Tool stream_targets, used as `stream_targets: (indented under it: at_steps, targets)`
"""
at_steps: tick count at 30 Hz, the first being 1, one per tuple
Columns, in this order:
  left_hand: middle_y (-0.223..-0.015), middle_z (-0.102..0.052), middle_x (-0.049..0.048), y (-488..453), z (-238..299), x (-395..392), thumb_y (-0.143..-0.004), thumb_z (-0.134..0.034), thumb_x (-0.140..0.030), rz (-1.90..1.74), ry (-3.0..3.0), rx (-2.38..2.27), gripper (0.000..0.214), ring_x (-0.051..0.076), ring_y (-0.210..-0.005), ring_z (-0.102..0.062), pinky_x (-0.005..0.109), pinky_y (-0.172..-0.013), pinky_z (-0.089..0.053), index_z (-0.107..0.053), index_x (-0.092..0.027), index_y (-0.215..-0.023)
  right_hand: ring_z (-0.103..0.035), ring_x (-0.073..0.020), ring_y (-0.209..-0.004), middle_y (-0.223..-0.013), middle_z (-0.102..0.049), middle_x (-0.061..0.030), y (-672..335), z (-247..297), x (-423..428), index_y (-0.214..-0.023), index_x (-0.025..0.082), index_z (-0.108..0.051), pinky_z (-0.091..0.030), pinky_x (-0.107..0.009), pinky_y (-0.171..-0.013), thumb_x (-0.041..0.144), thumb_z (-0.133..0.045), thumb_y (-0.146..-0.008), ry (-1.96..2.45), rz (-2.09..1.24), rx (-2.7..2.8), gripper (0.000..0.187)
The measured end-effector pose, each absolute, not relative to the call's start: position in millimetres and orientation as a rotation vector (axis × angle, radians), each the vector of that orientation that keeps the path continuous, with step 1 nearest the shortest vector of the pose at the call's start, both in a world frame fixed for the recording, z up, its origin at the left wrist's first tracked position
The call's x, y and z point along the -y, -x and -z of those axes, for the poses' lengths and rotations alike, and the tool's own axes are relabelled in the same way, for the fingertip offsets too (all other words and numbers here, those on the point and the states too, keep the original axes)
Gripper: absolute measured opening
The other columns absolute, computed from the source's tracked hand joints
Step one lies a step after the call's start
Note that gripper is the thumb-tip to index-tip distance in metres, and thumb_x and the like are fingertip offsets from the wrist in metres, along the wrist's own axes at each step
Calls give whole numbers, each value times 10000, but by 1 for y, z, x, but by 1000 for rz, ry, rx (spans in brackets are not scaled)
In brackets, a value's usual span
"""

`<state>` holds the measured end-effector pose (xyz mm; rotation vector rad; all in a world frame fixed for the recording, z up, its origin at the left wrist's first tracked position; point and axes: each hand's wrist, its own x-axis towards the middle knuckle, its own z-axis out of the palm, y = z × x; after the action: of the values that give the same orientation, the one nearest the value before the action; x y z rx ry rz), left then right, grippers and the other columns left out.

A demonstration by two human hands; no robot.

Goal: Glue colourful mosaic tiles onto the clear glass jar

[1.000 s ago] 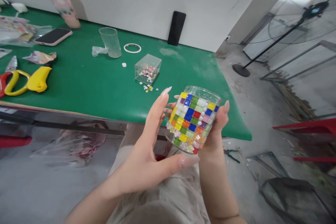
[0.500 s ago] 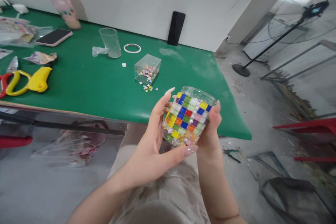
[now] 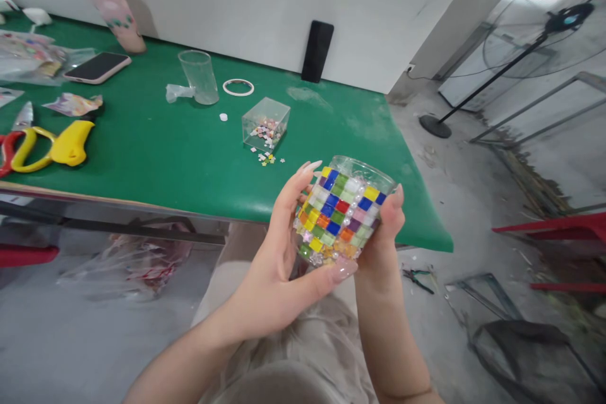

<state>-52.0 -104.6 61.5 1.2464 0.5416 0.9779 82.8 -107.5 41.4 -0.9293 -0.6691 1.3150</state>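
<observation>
A clear cup (image 3: pixel 339 211) covered with colourful mosaic tiles, a column of pearly beads and small stars near its base is tilted above my lap, just off the table's front edge. My left hand (image 3: pixel 279 265) grips its left side and lower end, thumb along the base. Around the right side wraps my right hand (image 3: pixel 386 227), its fingers partly hidden behind the cup. Beyond it on the table stands a clear plastic box (image 3: pixel 266 123) holding small pastel pieces, with several loose star-shaped pieces (image 3: pixel 267 158) in front.
On the green table (image 3: pixel 189 158) are a clear empty cup (image 3: pixel 199 79), a white ring (image 3: pixel 238 87), yellow-handled scissors (image 3: pixel 71 145), a phone (image 3: pixel 98 68) and a pink drink cup (image 3: pixel 111 9). A black phone (image 3: pixel 317 50) leans on the wall. Pliers (image 3: pixel 418 280) lie on the floor.
Both hands have shifted the mosaic cup slightly to the right, with a small change in its tilt. The things on the table stay where they were.
</observation>
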Motion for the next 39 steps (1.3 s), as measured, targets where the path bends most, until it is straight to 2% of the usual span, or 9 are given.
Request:
stream_targets:
  at_steps: [5, 8, 18, 22, 24, 26, 29, 32, 39]
  targets:
    - [-1573, -151, -41, 50, -60, 108, -782, -672, -293, -1038, -1235, -570, 743, 319, -1419, -197, 470, -1101, -352, -285, -425, -1402, -549, -307, -1210, -1040, -717, -68, -80, -48, 105, -1044, 260, -621, -464, -535, -980, 757, -324, -780, 869, -1267, 708, 636]
    - [-1567, -174, -49, 50, -60, 109, -781, -675, -282, -1046, -1232, -572, 736, 305, -1425, -184, 456, -1107, -349, -301, -425, -1398, -564, -315, -1192, -973, -733, -65, -80, -54, 104, -1012, 287, -625, -477, -542, -958, 789, -325, -742, 1005, -1166, 818, 644]
    - [-1525, -278, -6, 49, -56, 102, -731, -721, -339, -1041, -1203, -561, 755, 330, -1387, -280, 490, -1064, -389, -341, -425, -1377, -589, -290, -1164, -1015, -729, -51, -81, -38, 103, -1101, 325, -620, -505, -517, -923, 749, -93, -808, 1119, -1064, 923, 737]
    - [-1527, -264, -19, 53, -49, 95, -669, -746, -461, -1104, -1208, -504, 807, 304, -1417, -205, 441, -1096, -349, -347, -408, -1368, -600, -302, -1144, -1021, -723, -64, -82, -37, 103, -1084, 314, -632, -509, -531, -908, 778, -109, -787, 1076, -1108, 894, 760]
    - [-1496, -317, -7, 55, -44, 92, -719, -687, -504, -1162, -1166, -550, 684, 262, -1407, -235, 388, -1098, -340, -399, -380, -1328, -617, -311, -1115, -1030, -717, -74, -84, -38, 103, -1096, 303, -619, -515, -544, -886, 772, -166, -793, 1045, -1119, 854, 720]
    - [-1365, -462, 21, 57, -38, 90, -796, -606, -502, -1230, -1106, -706, 450, 211, -1321, -373, 326, -1051, -373, -502, -327, -1197, -622, -315, -1101, -1058, -705, -72, -85, -39, 102, -1130, 305, -591, -518, -550, -868, 741, -236, -810, 1045, -1105, 832, 648]
    - [-926, -579, 1, 58, -33, 91, -837, -561, -482, -1281, -1017, -990, 246, 127, -904, -563, 235, -806, -455, -533, -245, -895, -608, -313, -1119, -1149, -666, -66, -86, -38, 101, -1182, 310, -552, -519, -537, -862, 715, -315, -805, 1038, -1050, 802, 601]
    - [-643, -465, -42, 57, -33, 97, -817, -575, -503, -1153, -1061, -1026, 335, 89, -599, -461, 209, -593, -402, -469, -202, -713, -593, -306, -1139, -1176, -648, -72, -85, -37, 99, -1177, 288, -558, -510, -523, -882, 715, -328, -799, 1037, -986, 736, 615]
    - [-485, -396, -67, 42, -41, 103, -796, -545, -576, -940, -1051, -975, 456, 66, -451, -346, 206, -465, -301, -397, -193, -597, -499, -288, -1254, -1158, -663, -59, -91, -26, 92, -1157, 279, -593, -462, -517, -958, 651, -409, -807, 1146, -833, 859, 544]
